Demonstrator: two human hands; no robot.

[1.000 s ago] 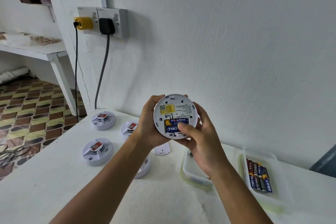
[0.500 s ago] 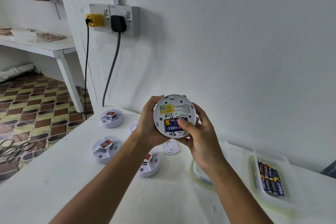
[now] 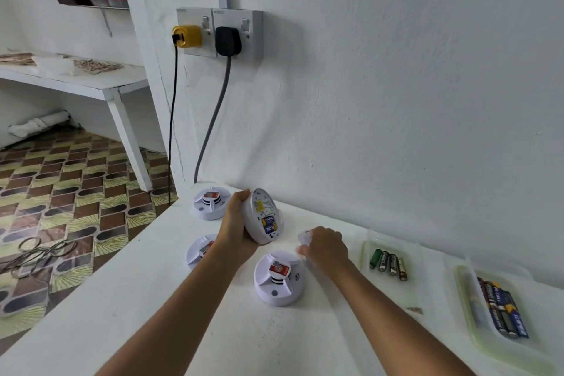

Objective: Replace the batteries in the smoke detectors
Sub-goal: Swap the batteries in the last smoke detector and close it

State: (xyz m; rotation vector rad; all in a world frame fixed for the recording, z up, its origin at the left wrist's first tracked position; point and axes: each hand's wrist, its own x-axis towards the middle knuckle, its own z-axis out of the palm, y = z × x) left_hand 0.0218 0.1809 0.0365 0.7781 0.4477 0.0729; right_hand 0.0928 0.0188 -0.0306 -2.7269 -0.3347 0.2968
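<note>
My left hand [image 3: 236, 223] grips a white round smoke detector [image 3: 263, 217], tilted on edge just above the table, its back turned to me with blue batteries seated in the open compartment. My right hand [image 3: 325, 249] is down on the table to its right, fingers curled over a small white battery cover [image 3: 304, 236]. Three other detectors stand on the table: one [image 3: 278, 278] in front of my hands, one [image 3: 200, 250] partly behind my left wrist, one [image 3: 211, 203] at the back left.
A clear tray [image 3: 393, 244] with several green and dark batteries lies right of my right hand. Another tray [image 3: 470, 314] with blue batteries sits at the far right. The white table [image 3: 152, 314] ends at left over a tiled floor. Cables hang from wall sockets [image 3: 219, 32].
Both hands dropped from chest height to the table. My right hand left the detector and moved right onto the white cover. The detector now hangs tilted in my left hand alone.
</note>
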